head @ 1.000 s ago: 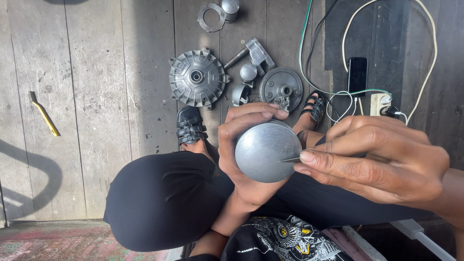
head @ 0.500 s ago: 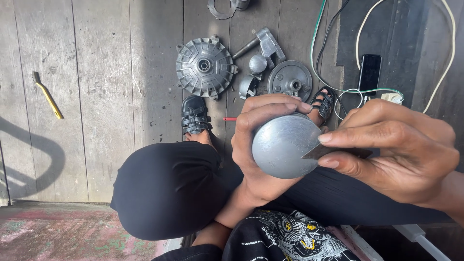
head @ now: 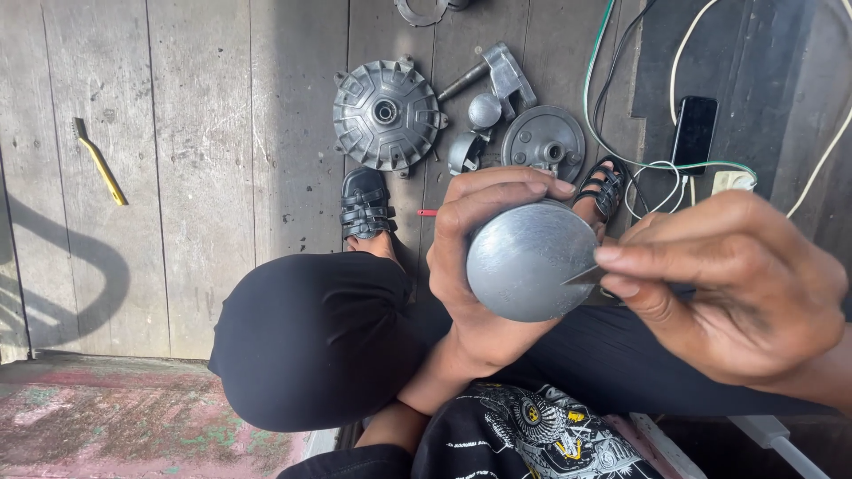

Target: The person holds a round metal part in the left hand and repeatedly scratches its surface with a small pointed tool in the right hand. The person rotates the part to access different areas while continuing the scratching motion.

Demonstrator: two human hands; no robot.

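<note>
Wooden plank floor (head: 204, 177) is carrying a finned hub (head: 387, 113), a cover plate (head: 543, 140), a phone (head: 693, 129) and a yellow brush (head: 99, 162). Left hand (head: 479, 266) is cupping the round metal cap (head: 531, 260) over the lap, fingers wrapped, steadying it. Right hand (head: 728, 288) is pinching a thin blade (head: 586, 276) against its rim; knee (head: 311, 341) is crowding below.

Dull grey metal disc (head: 531, 260), grey ribbed hub (head: 386, 113), yellow-handled brush (head: 99, 161), black sandals (head: 366, 203), black trousers (head: 311, 346), green and white wires (head: 612, 89), weathered grey floor (head: 204, 177); possibly a red pen (head: 427, 213).
</note>
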